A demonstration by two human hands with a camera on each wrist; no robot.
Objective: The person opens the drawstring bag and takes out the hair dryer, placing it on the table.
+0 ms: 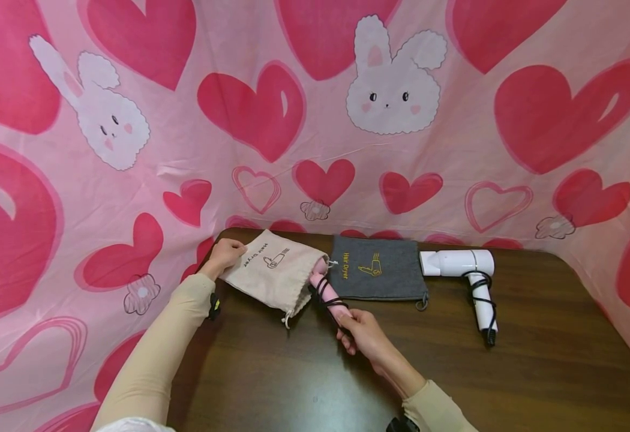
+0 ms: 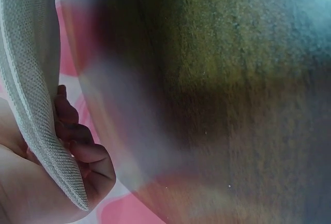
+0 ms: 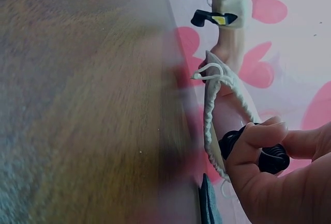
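My left hand (image 1: 225, 256) pinches the far-left corner of a beige drawstring bag (image 1: 263, 282) printed "Hair Dryer". In the left wrist view its fingers (image 2: 90, 154) curl around the edge of the cloth. A pink hair dryer (image 1: 326, 290) has its head partly inside the mouth of this bag; the part inside is hidden. My right hand (image 1: 368, 337) grips the dryer's handle, which has a black cord (image 3: 274, 157) wound around it. The bag's open mouth, with a white drawstring (image 3: 211, 71), shows in the right wrist view, with the dryer inside it.
A dark grey drawstring bag (image 1: 396, 282), also printed "Hair Dryer", lies flat to the right of the beige one. Beside it lies a white hair dryer (image 1: 458, 264), its black cord wrapped on the handle. A heart-patterned cloth (image 1: 320, 138) surrounds the brown table (image 1: 272, 384).
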